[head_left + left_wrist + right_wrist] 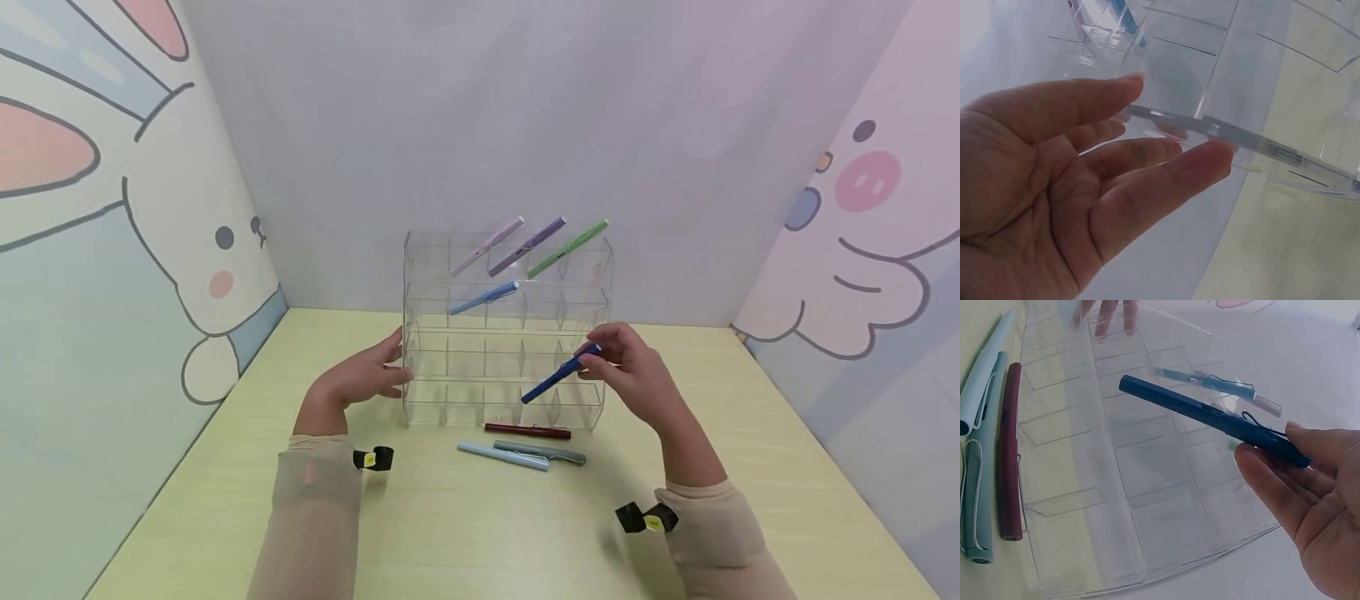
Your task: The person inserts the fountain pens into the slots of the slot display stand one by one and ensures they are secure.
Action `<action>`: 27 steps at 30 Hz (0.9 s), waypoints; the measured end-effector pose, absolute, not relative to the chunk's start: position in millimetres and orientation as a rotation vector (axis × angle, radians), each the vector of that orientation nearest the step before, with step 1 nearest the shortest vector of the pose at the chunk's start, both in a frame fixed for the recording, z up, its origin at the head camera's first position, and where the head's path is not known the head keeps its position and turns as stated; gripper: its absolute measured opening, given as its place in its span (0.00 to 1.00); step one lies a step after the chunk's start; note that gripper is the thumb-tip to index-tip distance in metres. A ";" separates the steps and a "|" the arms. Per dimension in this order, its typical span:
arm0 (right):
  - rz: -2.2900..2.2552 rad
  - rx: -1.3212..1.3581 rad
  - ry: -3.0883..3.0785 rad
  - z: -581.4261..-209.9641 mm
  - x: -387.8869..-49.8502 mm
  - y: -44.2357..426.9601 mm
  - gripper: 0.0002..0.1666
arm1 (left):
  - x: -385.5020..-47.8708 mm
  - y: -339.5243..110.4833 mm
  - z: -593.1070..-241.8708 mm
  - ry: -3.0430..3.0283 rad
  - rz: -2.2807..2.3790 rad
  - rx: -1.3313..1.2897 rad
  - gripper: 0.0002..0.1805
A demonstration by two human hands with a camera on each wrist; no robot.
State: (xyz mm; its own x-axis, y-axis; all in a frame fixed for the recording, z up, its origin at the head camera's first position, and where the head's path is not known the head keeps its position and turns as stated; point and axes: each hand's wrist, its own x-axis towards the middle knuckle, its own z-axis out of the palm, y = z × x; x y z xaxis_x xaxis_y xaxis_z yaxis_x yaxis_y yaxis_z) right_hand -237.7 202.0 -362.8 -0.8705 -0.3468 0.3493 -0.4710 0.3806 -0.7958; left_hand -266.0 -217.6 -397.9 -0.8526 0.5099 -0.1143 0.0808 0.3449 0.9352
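My right hand pinches a dark blue pen near its capped end, between thumb and fingers. The pen slants in front of the clear display rack, over its lower right compartments; in the right wrist view the pen has a wire clip near the fingers. At the rack's left side, my left hand rests its extended fingers against the clear side panel. On the table before the rack lie a dark red pen, a grey-green pen and a light blue pen.
Pink, purple and green pens lean in the rack's top tier. A blue pen leans one tier below. A grey wall stands behind, with cartoon-printed side panels around the pale yellow table.
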 end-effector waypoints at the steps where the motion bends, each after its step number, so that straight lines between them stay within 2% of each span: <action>1: 1.537 0.742 -2.476 -362.7 -238.3 202.4 0.19 | -265.8 -218.0 -398.0 2.227 1.516 0.518 0.46; 11: 1.827 0.702 -2.004 -365.6 -243.5 200.7 0.18 | -267.0 -218.6 -398.7 2.230 1.513 0.497 0.46; 20: 1.949 0.717 -1.748 -364.8 -243.8 196.9 0.19 | -270.2 -217.1 -398.4 2.224 1.519 0.483 0.47; 27: 1.976 0.625 -1.610 -361.7 -242.5 196.4 0.19 | -271.1 -216.9 -400.5 2.232 1.512 0.490 0.47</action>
